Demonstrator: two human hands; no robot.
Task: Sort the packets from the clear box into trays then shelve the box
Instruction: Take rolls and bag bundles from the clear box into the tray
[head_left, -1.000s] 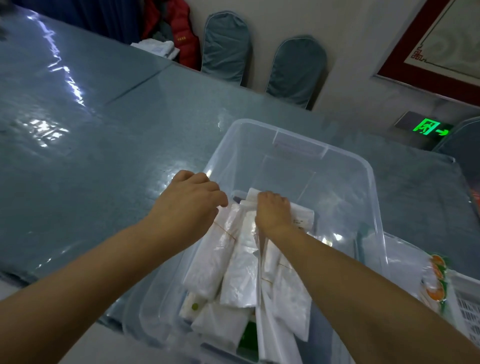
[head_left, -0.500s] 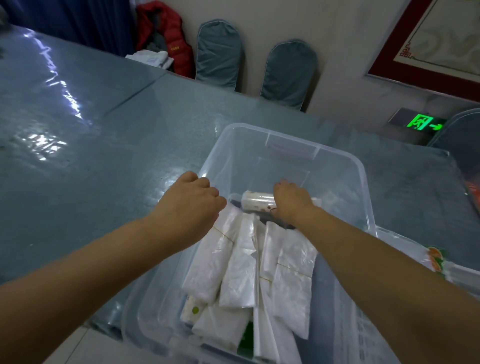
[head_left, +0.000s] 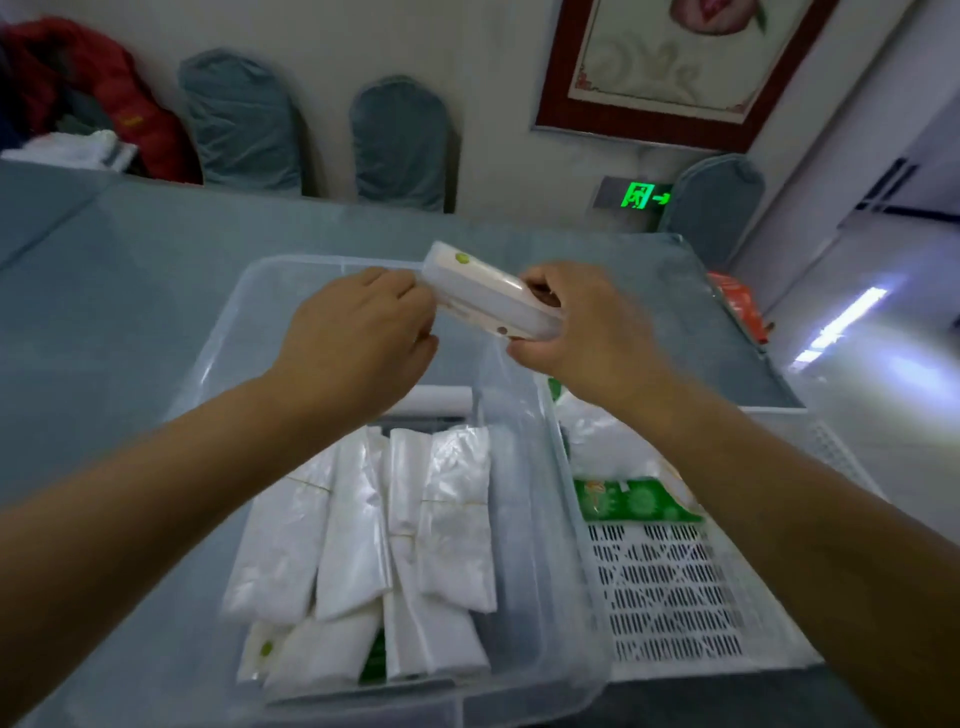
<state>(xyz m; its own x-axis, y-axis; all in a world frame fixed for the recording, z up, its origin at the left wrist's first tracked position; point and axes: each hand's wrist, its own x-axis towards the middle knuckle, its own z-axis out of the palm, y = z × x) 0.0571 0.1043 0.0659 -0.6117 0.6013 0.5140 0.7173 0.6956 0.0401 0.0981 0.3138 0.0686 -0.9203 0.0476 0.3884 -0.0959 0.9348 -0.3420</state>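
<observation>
— Where is the packet?

— A long white packet in a clear wrapper (head_left: 488, 296), with a small green dot near its far end, is held up above the far part of the clear plastic storage box (head_left: 566, 525). It lies slanted, its far end up to the left and its near end down to the right.

— Who has hold of it?

— Both hands. The right hand (head_left: 592, 332) has its fingers curled around the near end, thumb beneath. The left hand (head_left: 358, 332) has its fingertips closed on the packet's left edge, though motion blur makes it hard to say how firmly they pinch.

— And the box itself?

— It sits on the grey-blue table under a shiny clear cover (head_left: 104, 322). Inside, against the near wall, lie several white plastic-wrapped bundles (head_left: 363, 535) side by side, some with thin elastic bands across them, over a few more packets with green print (head_left: 372, 660). The far half of the box floor is bare.

— Anything beside it?

— Just to the right, touching the box wall, stands a white perforated plastic tray (head_left: 670, 592). At its far end rest a white bag and a green printed packet (head_left: 634, 501).

— Behind the table?

— Grey-blue covered chair backs (head_left: 400, 140) against the wall, a red jacket (head_left: 119, 109) at the left, a red-framed picture (head_left: 675, 67) and a lit green exit sign (head_left: 641, 196).
</observation>
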